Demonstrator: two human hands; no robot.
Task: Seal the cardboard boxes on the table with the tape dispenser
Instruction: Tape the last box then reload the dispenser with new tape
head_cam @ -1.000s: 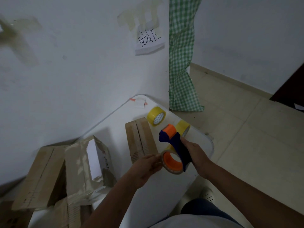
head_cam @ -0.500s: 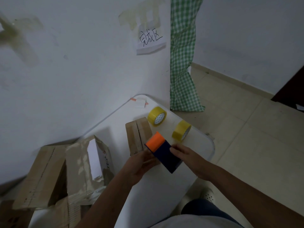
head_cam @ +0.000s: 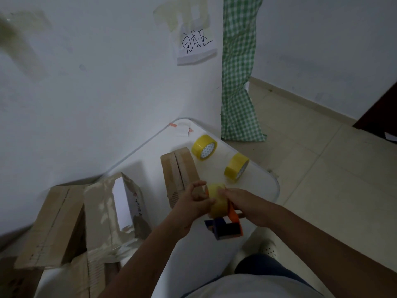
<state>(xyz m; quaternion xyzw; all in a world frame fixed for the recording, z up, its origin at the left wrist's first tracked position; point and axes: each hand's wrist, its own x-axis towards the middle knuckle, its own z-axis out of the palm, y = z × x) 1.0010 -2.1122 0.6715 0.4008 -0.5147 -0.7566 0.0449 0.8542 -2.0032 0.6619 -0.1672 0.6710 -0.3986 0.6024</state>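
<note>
The tape dispenser (head_cam: 225, 229), navy and orange with a yellowish tape roll (head_cam: 218, 201) mounted on it, is held above the white table (head_cam: 150, 155) near its front edge. My right hand (head_cam: 247, 206) grips the dispenser by the roll's right side. My left hand (head_cam: 191, 203) pinches at the roll's left edge with thumb and fingers. A small closed cardboard box (head_cam: 179, 173) lies just behind my left hand. Larger cardboard boxes (head_cam: 62, 224) are piled at the table's left end; one is torn and partly taped.
Two spare yellow tape rolls (head_cam: 204, 147) (head_cam: 236, 167) lie on the table's far right part. A paper note (head_cam: 196, 47) hangs on the wall above. A green checked cloth (head_cam: 239, 82) hangs beside the table. Tiled floor (head_cam: 322, 168) lies to the right.
The dispenser has been turned over in my hands, so the tape roll now faces up and the handle points down. My left hand has moved onto the roll's edge.
</note>
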